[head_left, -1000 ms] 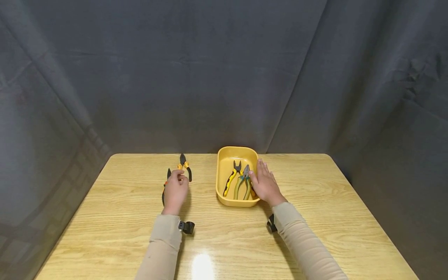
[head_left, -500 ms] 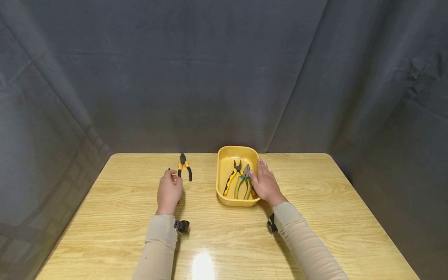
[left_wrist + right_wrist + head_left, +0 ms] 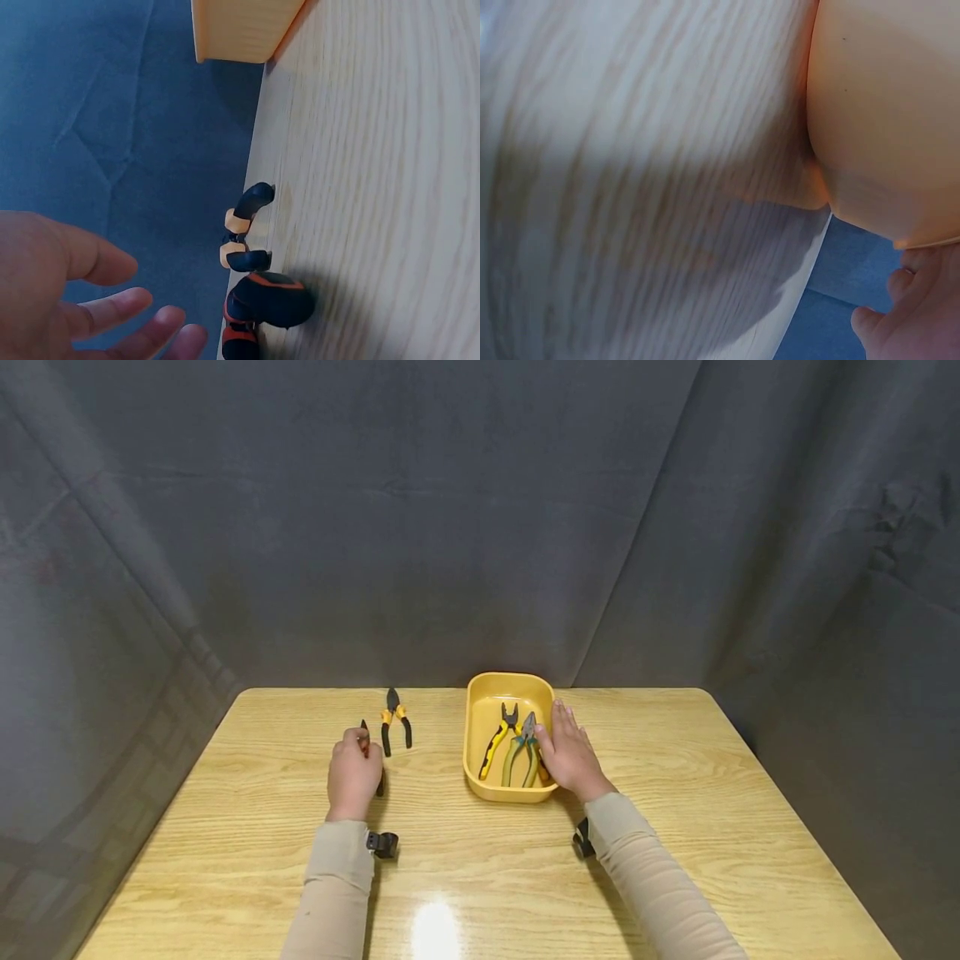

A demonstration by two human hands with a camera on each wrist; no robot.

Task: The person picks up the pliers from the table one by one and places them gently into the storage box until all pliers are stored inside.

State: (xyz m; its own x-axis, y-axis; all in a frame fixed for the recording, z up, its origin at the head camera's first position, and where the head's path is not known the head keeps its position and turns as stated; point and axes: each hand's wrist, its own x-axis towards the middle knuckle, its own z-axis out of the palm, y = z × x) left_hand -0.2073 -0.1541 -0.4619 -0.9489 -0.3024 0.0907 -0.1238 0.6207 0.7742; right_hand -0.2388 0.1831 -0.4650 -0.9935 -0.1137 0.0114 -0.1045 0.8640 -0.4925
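Observation:
My left hand (image 3: 354, 779) is over a pair of black pliers with red-orange trim (image 3: 380, 783), partly covering it in the head view. In the left wrist view its fingers are spread apart, and the black-and-red pliers (image 3: 279, 298) lie beyond them, untouched. Just behind are black pliers with yellow-orange collars (image 3: 395, 724), handles apart. My right hand (image 3: 573, 758) lies along the right side of a yellow tray (image 3: 474, 718), fingers straight outside and thumb over the rim. Inside lie yellow-and-black pliers (image 3: 492, 752) and olive-green pliers (image 3: 517, 758); another handle is mostly hidden by my hand.
Everything stands on a light wood table (image 3: 675, 827) with rounded far corners. A dark grey cloth (image 3: 420, 543) hangs behind and at both sides. A small black camera (image 3: 383, 844) is strapped at the left wrist. The tray stands right of the loose pliers.
My left hand has shifted left, uncovering the yellow-collared pliers and a handle of the red-trimmed pair. My right hand and the tray have stayed in place.

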